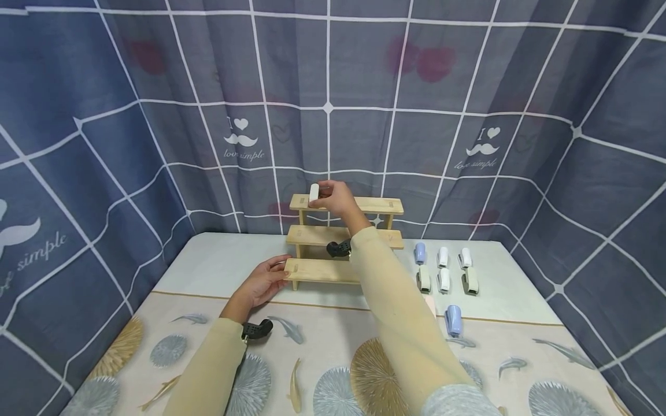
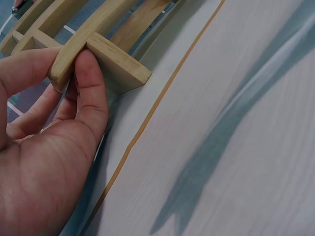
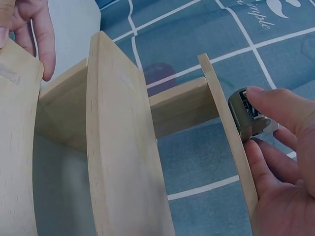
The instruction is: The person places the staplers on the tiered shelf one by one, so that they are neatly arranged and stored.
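In the head view a three-tier wooden stand (image 1: 317,270) is at the middle of the table's back. My right hand (image 1: 338,199) holds a small pale stapler (image 1: 314,193) upright at the left part of the top board. The right wrist view shows the stapler's dark metal end (image 3: 243,115) right at the board's edge, with thumb and fingers around it. My left hand (image 1: 264,280) pinches the left end of the lowest board; in the left wrist view the board end (image 2: 66,64) lies between thumb and fingers.
To the right of the stand are several small staplers in rows, among them a blue one (image 1: 420,252), a white one (image 1: 443,281) and a cream one (image 1: 470,281). Another blue stapler (image 1: 454,320) lies nearer. A grid-patterned curtain (image 1: 364,138) hangs behind the table.
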`<control>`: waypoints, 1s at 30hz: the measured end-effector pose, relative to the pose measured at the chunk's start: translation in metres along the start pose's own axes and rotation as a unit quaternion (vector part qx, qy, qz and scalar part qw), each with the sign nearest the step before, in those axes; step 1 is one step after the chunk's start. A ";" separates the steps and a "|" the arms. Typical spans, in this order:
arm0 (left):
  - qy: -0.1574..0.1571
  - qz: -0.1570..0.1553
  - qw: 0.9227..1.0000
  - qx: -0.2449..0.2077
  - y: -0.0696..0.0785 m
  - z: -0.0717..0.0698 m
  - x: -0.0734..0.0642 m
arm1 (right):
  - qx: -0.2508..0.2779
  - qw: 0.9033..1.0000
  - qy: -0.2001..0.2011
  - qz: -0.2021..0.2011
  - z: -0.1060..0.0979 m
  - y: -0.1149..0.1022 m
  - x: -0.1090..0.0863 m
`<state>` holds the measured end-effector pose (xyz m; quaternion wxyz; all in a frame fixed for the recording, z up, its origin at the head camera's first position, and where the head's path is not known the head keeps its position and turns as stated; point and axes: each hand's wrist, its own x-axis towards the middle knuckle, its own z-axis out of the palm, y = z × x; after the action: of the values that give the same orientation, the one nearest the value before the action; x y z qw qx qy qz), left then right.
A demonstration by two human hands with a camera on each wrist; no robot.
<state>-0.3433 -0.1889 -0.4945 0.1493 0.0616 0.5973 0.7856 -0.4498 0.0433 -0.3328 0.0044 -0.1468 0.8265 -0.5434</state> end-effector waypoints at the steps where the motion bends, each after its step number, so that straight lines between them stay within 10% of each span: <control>1: 0.000 0.001 1.000 0.001 0.000 0.001 0.000 | 0.001 1.000 0.002 -0.001 0.000 0.000 0.000; 18: 0.001 -0.006 1.000 -0.002 0.002 0.002 -0.001 | -0.013 0.999 0.032 -0.038 0.001 0.006 -0.008; 30: 0.011 -0.008 1.000 0.016 0.002 0.002 0.000 | 0.082 0.988 0.081 -0.101 -0.005 0.023 -0.038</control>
<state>-0.3433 -0.1878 -0.4918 0.1480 0.0502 0.6118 0.7755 -0.4201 0.0659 -0.3571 -0.1052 -0.1845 0.7575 -0.6173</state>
